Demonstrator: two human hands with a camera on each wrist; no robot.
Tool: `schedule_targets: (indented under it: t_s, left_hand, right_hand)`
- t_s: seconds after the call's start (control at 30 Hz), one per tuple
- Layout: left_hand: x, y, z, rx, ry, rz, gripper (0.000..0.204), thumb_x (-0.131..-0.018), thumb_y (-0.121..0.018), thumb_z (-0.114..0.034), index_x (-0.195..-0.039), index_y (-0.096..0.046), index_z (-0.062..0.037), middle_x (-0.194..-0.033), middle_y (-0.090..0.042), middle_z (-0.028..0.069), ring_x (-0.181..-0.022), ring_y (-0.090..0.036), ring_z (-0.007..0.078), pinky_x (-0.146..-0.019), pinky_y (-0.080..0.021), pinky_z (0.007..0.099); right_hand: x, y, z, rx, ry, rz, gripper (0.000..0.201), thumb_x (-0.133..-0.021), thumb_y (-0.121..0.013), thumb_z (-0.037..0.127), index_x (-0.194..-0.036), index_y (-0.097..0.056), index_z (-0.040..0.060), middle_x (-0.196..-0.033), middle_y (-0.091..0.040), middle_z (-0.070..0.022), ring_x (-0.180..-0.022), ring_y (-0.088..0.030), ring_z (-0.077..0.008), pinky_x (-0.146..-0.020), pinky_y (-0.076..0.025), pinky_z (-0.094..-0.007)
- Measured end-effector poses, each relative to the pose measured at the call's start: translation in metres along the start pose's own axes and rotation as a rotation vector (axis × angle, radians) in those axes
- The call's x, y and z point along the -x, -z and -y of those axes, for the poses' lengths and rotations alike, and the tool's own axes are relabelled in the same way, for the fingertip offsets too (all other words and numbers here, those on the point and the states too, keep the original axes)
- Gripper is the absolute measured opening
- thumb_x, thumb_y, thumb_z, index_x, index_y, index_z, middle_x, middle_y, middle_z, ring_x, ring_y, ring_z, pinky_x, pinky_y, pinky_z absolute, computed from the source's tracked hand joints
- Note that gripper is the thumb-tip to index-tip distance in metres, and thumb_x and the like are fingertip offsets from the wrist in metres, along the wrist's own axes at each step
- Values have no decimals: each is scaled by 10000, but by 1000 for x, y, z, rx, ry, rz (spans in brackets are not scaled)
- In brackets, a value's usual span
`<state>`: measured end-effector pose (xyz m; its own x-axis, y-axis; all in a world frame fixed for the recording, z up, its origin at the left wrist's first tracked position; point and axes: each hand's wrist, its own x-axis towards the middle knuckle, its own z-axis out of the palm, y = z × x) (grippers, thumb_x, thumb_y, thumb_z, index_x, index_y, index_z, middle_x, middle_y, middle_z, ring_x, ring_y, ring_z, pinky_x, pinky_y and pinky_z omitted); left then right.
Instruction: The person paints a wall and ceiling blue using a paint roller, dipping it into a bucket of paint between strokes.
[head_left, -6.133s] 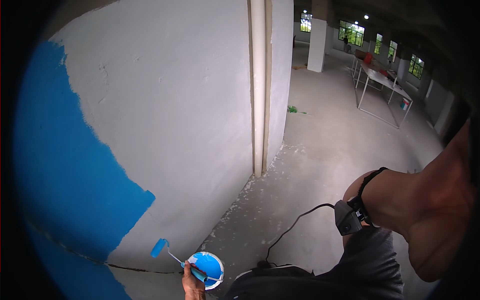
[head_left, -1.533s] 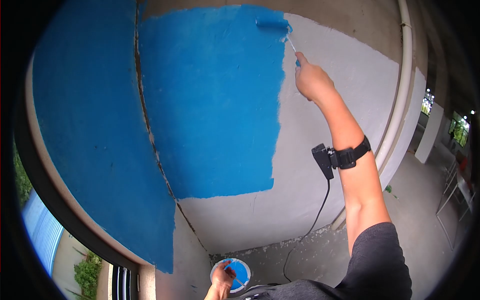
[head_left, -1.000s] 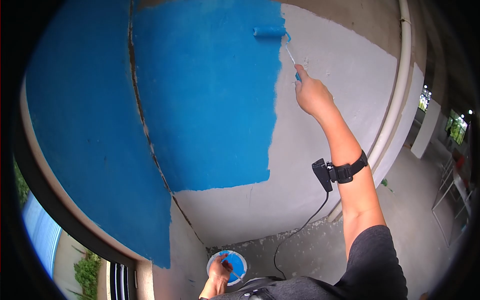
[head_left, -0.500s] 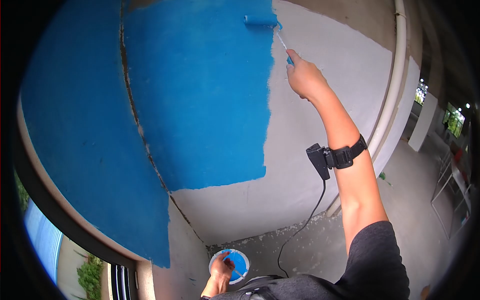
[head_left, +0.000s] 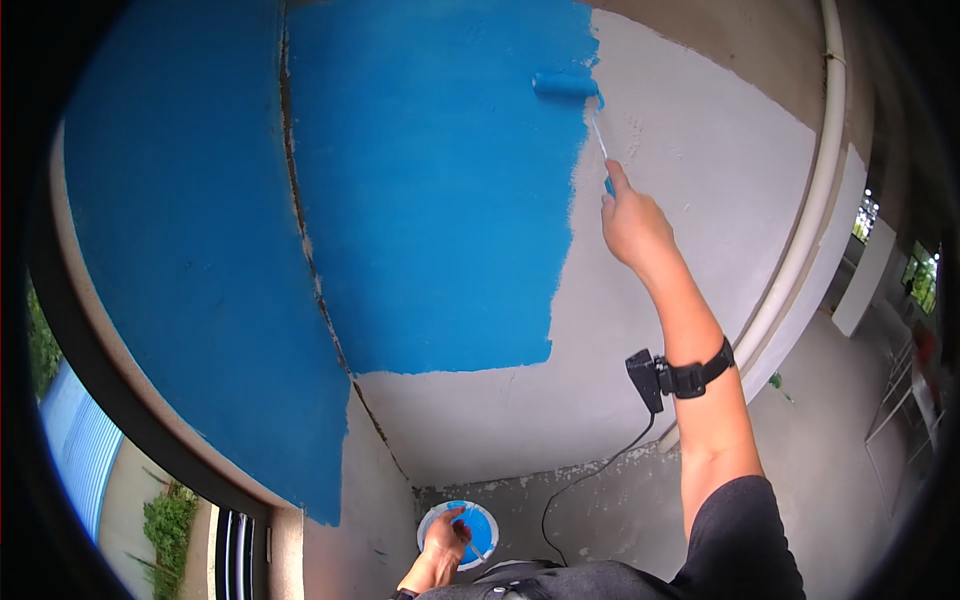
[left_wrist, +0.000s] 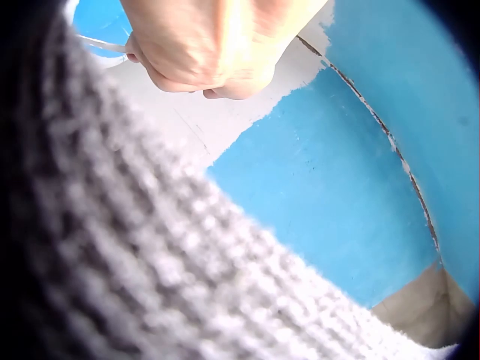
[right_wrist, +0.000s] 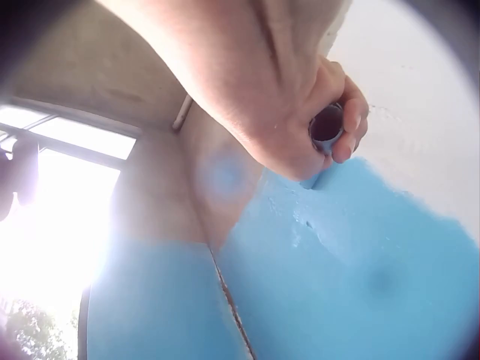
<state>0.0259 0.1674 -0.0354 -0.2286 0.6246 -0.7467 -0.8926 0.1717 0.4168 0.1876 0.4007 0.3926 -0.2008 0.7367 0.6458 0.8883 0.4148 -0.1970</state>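
Note:
In the head view my right hand (head_left: 638,228) grips the handle of a paint roller (head_left: 565,85), arm stretched up. The blue roller sleeve lies against the wall near the right edge of the blue paint (head_left: 430,200). In the right wrist view the fingers (right_wrist: 352,112) curl round the roller's handle, whose hollow end (right_wrist: 327,124) faces the camera; the sleeve is hidden there. Low down, my left hand (head_left: 445,540) holds a white bucket (head_left: 493,520) of blue paint by its handle (left_wrist: 101,45). A knitted cuff (left_wrist: 187,262) fills much of the left wrist view.
Unpainted white wall (head_left: 690,200) lies right of the blue, bounded by a vertical pipe (head_left: 815,190). A cracked corner seam (head_left: 310,260) divides two blue walls. A window opening (head_left: 130,400) is at left. A black cable (head_left: 580,480) hangs from the right wrist camera (head_left: 645,380).
Six seconds ago my left hand held the roller above the bucket; now my right hand has it on the wall. Over the last half second the roller has moved slightly down the wall.

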Motion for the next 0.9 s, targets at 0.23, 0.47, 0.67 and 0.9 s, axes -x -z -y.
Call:
schedule_targets:
  t_s: [0.23,0.47,0.67,0.9]
  left_hand:
    - [3,-4,6,-9,-20,-34,129,-758,-606,-112,-867,-582,-48,-751,-440,60,-614,-436,170,-528,-403,276]
    - [3,-1,7,73,-10,-56,123,-772,-591,-125,-859,-591,-39,-740,-439,62,-623,-447,172,-512,-407,284]
    - [6,8,4,141,-26,-62,119,-767,-601,-127,-849,-588,-40,-737,-436,57,-596,-435,160,-506,-411,268]
    - [1,8,-6,134,-52,-76,123,-765,-607,-130,-851,-584,-44,-735,-441,52,-606,-435,150,-511,-412,264]
  right_hand:
    - [35,-23,-16,-21,11,18,456,-868,-398,162,-1310,-304,98,-656,-600,-170,-618,-599,-329,-576,-469,-427]
    - [-11,23,17,-62,218,-230,407,-853,-443,153,-1257,-396,122,-635,-594,-164,-595,-595,-323,-551,-467,-418]
    - [-46,23,25,31,375,-315,374,-845,-435,151,-1219,-455,157,-664,-602,-153,-632,-595,-327,-567,-463,-434]
    - [-70,27,32,165,408,-375,389,-835,-418,135,-1221,-458,168,-658,-598,-144,-616,-587,-318,-560,-460,-429]
